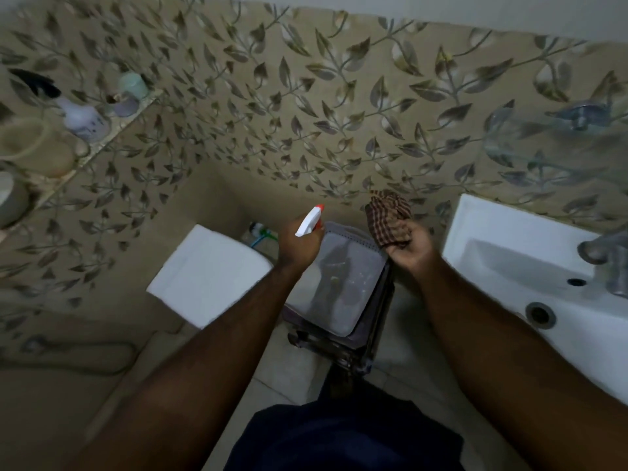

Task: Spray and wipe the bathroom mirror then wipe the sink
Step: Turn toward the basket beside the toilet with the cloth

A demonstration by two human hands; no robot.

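Your left hand point(299, 244): fingers curled round spray bottle point(308, 222), left of sink point(492, 215); your right hand point(409, 248): fingers bunching checked cloth point(387, 214), just beside sink's left edge; lidded bin point(339, 290) below both hands; white cistern point(207, 270) farther left of sink

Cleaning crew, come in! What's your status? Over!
Left hand grips spray bottle. Right hand grips checked cloth. Sink at right, mirror not in view. Nothing between hands and sink.
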